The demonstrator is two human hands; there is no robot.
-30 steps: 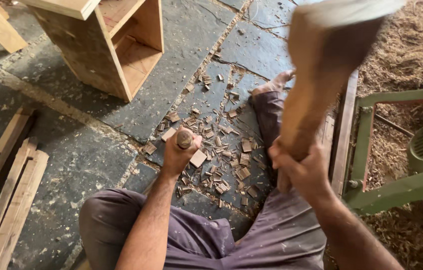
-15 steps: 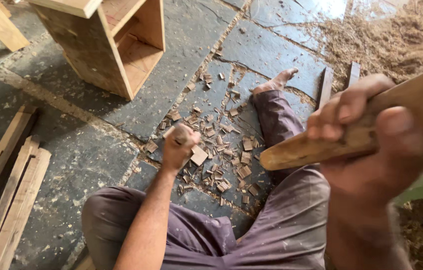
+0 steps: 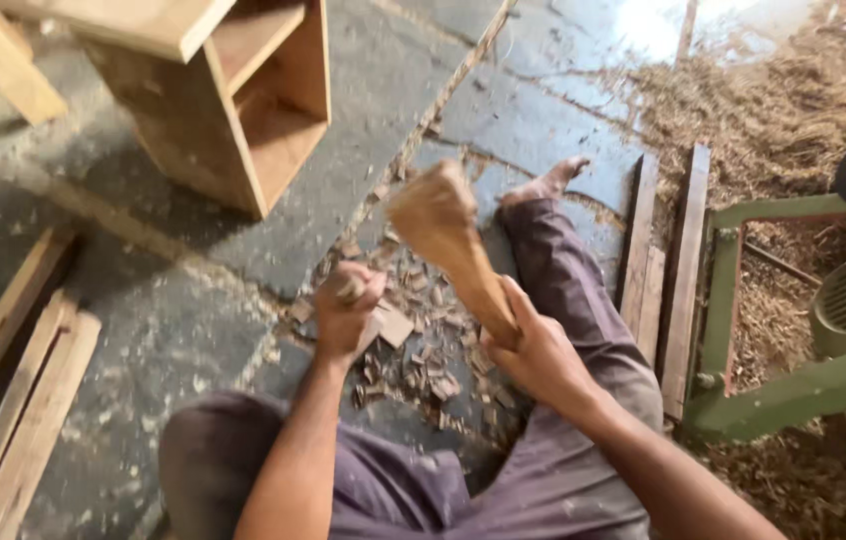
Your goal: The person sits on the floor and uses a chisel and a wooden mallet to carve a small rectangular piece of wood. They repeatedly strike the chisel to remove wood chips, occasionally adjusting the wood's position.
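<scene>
- Right hand (image 3: 540,352) was clenched round the handle of a wooden mallet (image 3: 453,245); its head was tilted up and left, just above and right of the left hand, motion-blurred.
- Left hand (image 3: 346,310) was fisted round a small upright tool, probably a chisel (image 3: 350,291); only its top showed, the blade hidden by the fingers.
- A pale wood block (image 3: 390,324) lay touching the left hand, partly covered by it, among wood chips (image 3: 423,365) on the stone floor (image 3: 193,300) between the person's legs.
- Bare foot (image 3: 548,183) rested beyond the chips; planks (image 3: 668,260) lay right of the leg, beside a green machine frame (image 3: 803,385), cut off at the edge.
- Wooden box (image 3: 243,110) stood farther off, upper left.
- Versus half a second before: the mallet had swung from close to the camera down toward the left hand; left hand stayed put.
</scene>
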